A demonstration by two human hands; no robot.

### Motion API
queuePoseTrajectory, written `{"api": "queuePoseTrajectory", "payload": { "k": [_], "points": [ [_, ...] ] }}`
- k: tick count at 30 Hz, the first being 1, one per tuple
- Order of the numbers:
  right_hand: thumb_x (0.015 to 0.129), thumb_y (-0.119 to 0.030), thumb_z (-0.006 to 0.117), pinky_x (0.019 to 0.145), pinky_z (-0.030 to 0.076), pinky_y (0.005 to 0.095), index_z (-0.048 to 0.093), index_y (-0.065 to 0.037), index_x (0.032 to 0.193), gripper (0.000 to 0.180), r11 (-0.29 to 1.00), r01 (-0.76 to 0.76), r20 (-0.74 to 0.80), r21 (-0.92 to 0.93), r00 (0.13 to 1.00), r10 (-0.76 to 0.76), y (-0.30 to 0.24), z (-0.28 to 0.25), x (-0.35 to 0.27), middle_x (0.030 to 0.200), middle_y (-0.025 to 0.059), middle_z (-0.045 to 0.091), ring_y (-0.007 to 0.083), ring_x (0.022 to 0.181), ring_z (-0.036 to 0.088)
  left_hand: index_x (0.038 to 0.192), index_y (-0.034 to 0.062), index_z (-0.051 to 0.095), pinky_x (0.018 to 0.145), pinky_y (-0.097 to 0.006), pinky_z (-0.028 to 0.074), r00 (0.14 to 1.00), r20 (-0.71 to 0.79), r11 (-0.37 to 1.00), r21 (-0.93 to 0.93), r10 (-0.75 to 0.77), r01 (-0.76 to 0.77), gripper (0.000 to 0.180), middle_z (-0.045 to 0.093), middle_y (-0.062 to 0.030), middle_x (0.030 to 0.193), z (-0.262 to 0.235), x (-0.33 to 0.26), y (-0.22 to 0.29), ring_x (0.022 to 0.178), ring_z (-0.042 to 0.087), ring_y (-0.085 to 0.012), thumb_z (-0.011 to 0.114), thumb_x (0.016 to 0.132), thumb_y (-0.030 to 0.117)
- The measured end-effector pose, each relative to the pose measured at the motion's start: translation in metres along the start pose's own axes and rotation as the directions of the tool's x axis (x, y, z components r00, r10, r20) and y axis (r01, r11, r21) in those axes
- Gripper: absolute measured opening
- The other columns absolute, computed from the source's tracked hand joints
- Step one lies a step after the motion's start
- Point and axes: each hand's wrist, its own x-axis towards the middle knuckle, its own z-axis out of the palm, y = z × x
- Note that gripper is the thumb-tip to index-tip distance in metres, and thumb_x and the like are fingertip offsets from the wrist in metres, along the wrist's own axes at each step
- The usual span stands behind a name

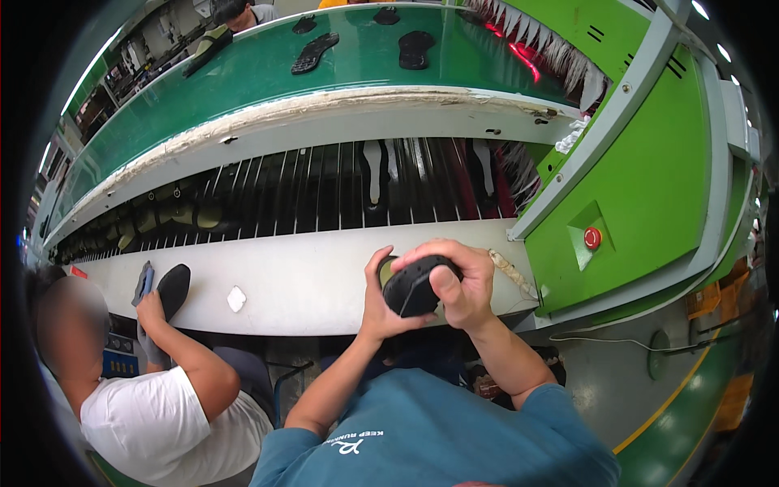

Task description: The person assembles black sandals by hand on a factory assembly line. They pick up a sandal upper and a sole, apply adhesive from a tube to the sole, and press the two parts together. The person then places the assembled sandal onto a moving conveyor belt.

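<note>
Both hands meet near the middle of the view, just above the pale grey table edge [324,284], and share one black shoe sole [414,286]. The right hand [458,280] wraps over the sole from the far side, its thumb pressed flat on the dark face, so its grip is clamped on the sole. The left hand [380,296] cups the sole from the left and below, its grip likewise closed on it. By the look of it, the step in hand is pressing or checking the sole while it is held clear of the table; any next move calls for steady pressure from both thumbs and a firm hold so the curved piece does not twist.

The sole looks rubbery and matte, rounded at the end, with a yellowish strip showing at its left rim. Farther off, a smooth green conveyor belt [243,81] carries more dark soles [415,49], flat and oval. Below it, a rack of thin black rods [308,195] holds pale pieces. At the left, a co-worker's hand [150,312] rests on another black sole [173,288]. A red round button [592,238] sits on the glossy green machine housing [649,178] at the right.
</note>
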Motion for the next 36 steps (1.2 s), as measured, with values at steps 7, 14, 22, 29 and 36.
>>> {"api": "queuePoseTrajectory", "payload": {
  "k": [7,14,22,29,36],
  "points": [
    [0.111,-0.057,0.065,0.098,0.062,0.0453,0.075,0.009,0.122,0.068,0.935,0.278,0.181,0.219,0.93,-0.319,-0.052,-0.002,0.079,0.115,0.0254,0.081,0.0328,0.109,0.079,0.171,0.0063,0.022,0.113,-0.046,0.055,0.889,-0.2,0.912,0.104,0.411,-0.398,0.142,0.059,-0.0159,0.146,-0.052,0.043,0.039,0.131,0.066,-0.028,0.109,0.065,0.046],
    [0.109,-0.062,0.062,0.113,0.051,0.0427,0.07,-0.018,0.148,0.058,0.655,0.143,-0.01,-0.742,0.975,-0.224,0.023,-0.043,0.264,0.143,0.0154,0.072,0.0311,0.132,0.067,0.155,-0.01,0.05,0.121,-0.05,0.051,0.35,-0.511,0.618,0.6,0.785,-0.508,0.104,0.059,-0.0215,0.156,-0.19,0.176,0.18,0.136,0.063,-0.0318,0.107,0.076,0.025],
    [0.099,-0.09,0.044,0.131,0.025,0.0649,0.058,-0.049,0.162,0.076,0.288,-0.033,0.105,-0.957,0.888,0.449,0.093,-0.058,0.314,0.183,0.0105,0.036,0.0399,0.163,0.04,0.171,0.0187,0.046,0.117,-0.056,0.051,0.653,-0.077,-0.149,0.947,0.753,0.284,0.126,0.057,-0.0312,0.159,-0.295,0.357,0.307,0.147,0.059,-0.0449,0.089,0.072,0.084],
    [0.102,-0.081,0.051,0.13,0.035,0.0573,0.07,-0.037,0.154,0.071,0.299,-0.039,0.094,-0.954,0.903,0.42,0.088,-0.061,0.312,0.173,0.007,0.052,0.0329,0.155,0.052,0.164,0.0198,0.057,0.117,-0.045,0.052,0.769,0.026,0.1,0.988,0.639,-0.116,0.053,0.07,-0.018,0.152,-0.386,0.371,0.137,0.139,0.069,-0.038,0.064,0.115,0.038],
    [0.101,-0.04,0.076,0.096,0.062,0.0455,0.082,-0.007,0.111,0.034,0.415,0.123,0.146,-0.902,0.989,0.024,0.058,-0.051,0.291,0.115,0.0186,0.079,0.0364,0.109,0.077,0.143,0.0145,0.075,0.102,-0.04,0.06,0.641,-0.181,0.271,0.961,0.746,-0.044,0.038,0.076,-0.0143,0.141,-0.342,0.316,0.136,0.121,0.075,-0.0281,0.069,0.112,0.034]
  ]
}}
